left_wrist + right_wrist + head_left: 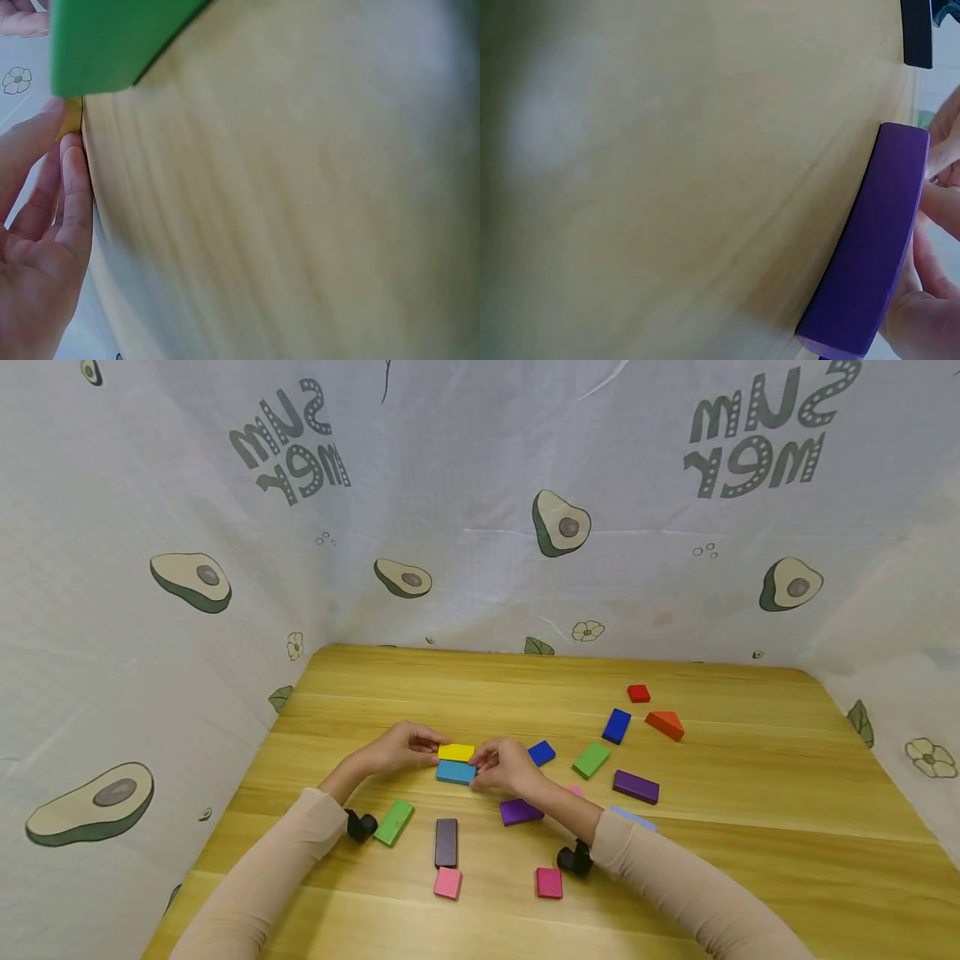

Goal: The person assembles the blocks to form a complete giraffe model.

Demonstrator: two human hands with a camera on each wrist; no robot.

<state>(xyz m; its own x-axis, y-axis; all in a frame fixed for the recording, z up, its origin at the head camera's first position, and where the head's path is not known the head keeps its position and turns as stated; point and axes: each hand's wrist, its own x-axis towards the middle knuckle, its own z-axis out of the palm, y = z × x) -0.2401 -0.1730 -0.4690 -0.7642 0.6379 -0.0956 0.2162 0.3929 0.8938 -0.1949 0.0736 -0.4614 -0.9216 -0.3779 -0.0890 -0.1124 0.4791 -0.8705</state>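
In the head view a yellow block lies directly behind a light blue block, long sides together. My left hand pinches the yellow block's left end between thumb and fingers; the left wrist view shows a sliver of yellow block there. At the opposite side, my right hand holds the light blue block's right end, index finger near its back corner and thumb near its front one. A purple block hides part of this hand in the right wrist view.
A green block, dark grey block and pink block lie in front. Under the right forearm are a purple block and a magenta block. Several blocks, including a red-orange triangle, lie to the right.
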